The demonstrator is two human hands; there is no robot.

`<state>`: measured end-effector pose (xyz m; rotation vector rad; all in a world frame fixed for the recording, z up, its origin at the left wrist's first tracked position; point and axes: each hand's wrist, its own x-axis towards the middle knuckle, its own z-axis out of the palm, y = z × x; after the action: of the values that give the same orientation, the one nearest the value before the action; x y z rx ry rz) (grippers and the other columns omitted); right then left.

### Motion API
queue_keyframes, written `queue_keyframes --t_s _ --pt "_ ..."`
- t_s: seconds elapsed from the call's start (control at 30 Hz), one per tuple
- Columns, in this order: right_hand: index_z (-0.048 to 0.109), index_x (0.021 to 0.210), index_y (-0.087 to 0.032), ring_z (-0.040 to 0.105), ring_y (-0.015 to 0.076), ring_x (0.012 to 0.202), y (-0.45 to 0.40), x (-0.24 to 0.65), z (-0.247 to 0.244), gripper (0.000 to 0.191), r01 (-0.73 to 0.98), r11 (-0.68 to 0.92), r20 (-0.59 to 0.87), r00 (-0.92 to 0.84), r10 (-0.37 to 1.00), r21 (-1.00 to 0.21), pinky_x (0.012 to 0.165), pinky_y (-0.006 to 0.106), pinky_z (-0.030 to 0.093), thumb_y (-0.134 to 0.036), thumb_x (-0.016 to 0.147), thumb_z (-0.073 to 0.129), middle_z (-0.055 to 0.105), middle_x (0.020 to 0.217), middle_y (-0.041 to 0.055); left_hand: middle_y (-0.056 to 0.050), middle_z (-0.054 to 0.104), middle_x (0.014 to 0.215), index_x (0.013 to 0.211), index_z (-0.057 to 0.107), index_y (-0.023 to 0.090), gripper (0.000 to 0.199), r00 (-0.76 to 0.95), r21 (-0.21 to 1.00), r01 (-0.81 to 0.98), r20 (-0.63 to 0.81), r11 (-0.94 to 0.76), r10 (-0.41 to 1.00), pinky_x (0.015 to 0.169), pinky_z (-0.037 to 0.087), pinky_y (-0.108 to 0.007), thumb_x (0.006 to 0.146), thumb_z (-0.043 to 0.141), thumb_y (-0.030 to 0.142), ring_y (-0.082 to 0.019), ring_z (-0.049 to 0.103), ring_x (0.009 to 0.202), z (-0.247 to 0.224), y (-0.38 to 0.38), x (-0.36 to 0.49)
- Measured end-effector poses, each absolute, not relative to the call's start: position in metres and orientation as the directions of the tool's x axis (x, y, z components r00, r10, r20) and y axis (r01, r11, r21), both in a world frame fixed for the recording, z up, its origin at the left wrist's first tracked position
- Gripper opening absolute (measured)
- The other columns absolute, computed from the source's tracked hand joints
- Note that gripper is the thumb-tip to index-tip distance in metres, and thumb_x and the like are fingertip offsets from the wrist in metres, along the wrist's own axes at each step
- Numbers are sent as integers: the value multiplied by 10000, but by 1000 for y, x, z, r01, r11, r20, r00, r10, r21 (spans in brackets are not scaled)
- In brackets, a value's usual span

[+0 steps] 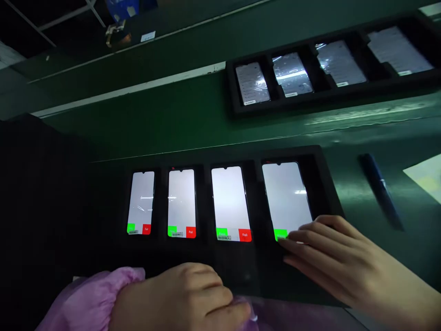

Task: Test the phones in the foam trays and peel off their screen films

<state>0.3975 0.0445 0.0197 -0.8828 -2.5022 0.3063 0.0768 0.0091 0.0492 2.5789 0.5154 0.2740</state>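
Several smartphones lie face up in the slots of a black foam tray [330, 197], their screens lit white with a green box and a red "Fail" box at the bottom. My right hand [344, 257] reaches over the rightmost phone [285, 193]. Its fingers are stretched out, the tips at that phone's lower edge by the green box, covering the lower right corner. Below the tray, my left hand [186, 294] is curled closed in front of the third phone [230, 197]. Purple fabric shows by its fingertips; what they hold, if anything, is hidden.
Behind, on the green bench [155, 119], a second black tray [237, 110] holds several more phones with greyish screens. A dark blue pen [379, 188] lies to the right, near a pale sheet of paper [427, 177]. A dark shape [41, 207] fills the left side.
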Motion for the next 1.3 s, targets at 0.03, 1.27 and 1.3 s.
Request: queue_keyframes --t_s 0.03,1.27,1.3 --pt "723 1049 -198 684 163 801 41 389 22 238 513 787 363 -700 615 -343 796 379 475 -109 1081 505 747 914 9 0 739 836 1102 737 230 194 900 502 331 88 -799 428 782 634 -278 1046 554 196 -146 678 742 53 13 69" --pt "700 1335 -213 615 301 1001 142 369 11 329 720 693 288 -658 696 -31 878 475 420 -394 1094 567 708 1231 126 2 758 1121 1166 731 212 302 780 483 496 116 -721 614 1273 373 -402 990 565 31 -138 685 1097 52 114 4" --pt "694 1332 -192 610 298 1000 142 371 12 310 730 684 300 -648 700 -20 863 461 417 -349 1085 592 708 1216 131 4 758 1125 1173 729 212 303 775 476 509 109 -718 622 1275 372 -402 989 570 33 -137 685 1094 53 114 4"
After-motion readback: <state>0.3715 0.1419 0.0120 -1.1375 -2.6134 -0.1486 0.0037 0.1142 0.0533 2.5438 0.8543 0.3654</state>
